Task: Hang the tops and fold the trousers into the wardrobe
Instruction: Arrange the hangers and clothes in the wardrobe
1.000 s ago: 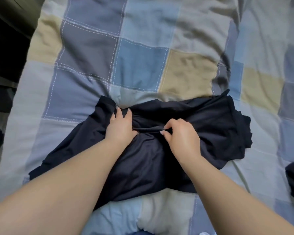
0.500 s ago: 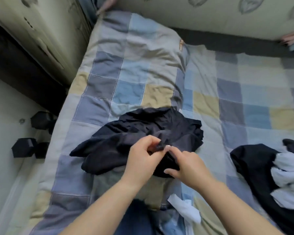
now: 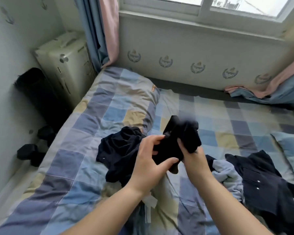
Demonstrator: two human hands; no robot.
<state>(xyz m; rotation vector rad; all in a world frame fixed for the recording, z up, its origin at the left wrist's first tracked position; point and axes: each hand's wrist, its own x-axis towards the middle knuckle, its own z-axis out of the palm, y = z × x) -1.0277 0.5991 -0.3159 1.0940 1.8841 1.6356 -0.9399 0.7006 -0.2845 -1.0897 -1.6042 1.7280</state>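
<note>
A dark navy garment [image 3: 119, 151] lies bunched on the checked bed cover, and one end of it is lifted above the bed. My left hand [image 3: 149, 160] grips that raised part from the left, thumb underneath. My right hand [image 3: 192, 155] grips the same raised bunch from the right, fingers curled into the cloth. The top of the raised cloth is blurred. At the right lie a dark buttoned top [image 3: 261, 177] and a light blue garment [image 3: 226, 173].
The bed [image 3: 61, 175] has a pillow [image 3: 126, 92] under the cover at the far side. Left of the bed stand a cream suitcase [image 3: 64, 65], a black case [image 3: 36, 92] and dark dumbbells [image 3: 29, 151] on the floor. Curtains [image 3: 100, 31] and a window [image 3: 210, 5] are behind.
The view has risen from the bed cover to the room. Both hands have lifted one end of the dark garment off the bed and now hold it bunched in the air.
</note>
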